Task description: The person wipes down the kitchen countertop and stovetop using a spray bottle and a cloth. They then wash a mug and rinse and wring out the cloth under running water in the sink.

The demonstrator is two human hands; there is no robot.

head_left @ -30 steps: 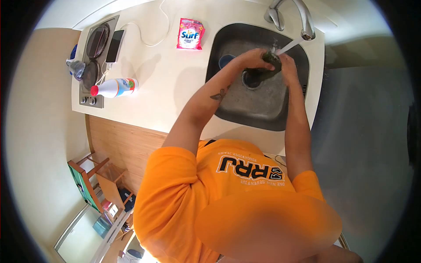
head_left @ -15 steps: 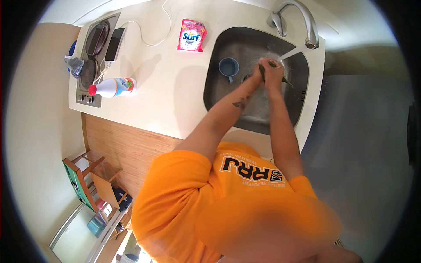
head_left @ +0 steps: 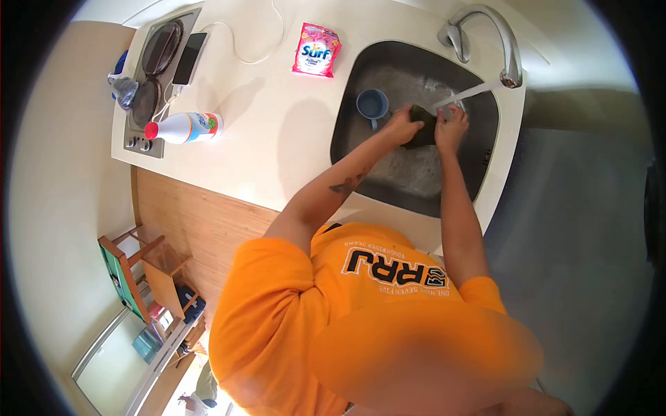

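A dark green cloth (head_left: 421, 132) is spread between my two hands over the sink (head_left: 388, 187). My left hand (head_left: 401, 128) is closed on its left side. My right hand (head_left: 452, 128) is at the cloth's right edge, thumb against it and fingers curled. Water runs from the faucet (head_left: 512, 73) in a slanting stream onto the right hand and the cloth's top. A blue mug (head_left: 372, 104) stands in the sink to the left of my left hand, apart from it.
On the counter (head_left: 263, 145) are a pink Surf packet (head_left: 316, 50), a white bottle with a red cap (head_left: 186, 128) lying on its side, and a phone (head_left: 191, 59) with a white cable. A cooktop (head_left: 146, 100) is at the far left.
The cloth was bunched up between both hands; now it is opened out. My hands have moved apart, and the view has shifted slightly.
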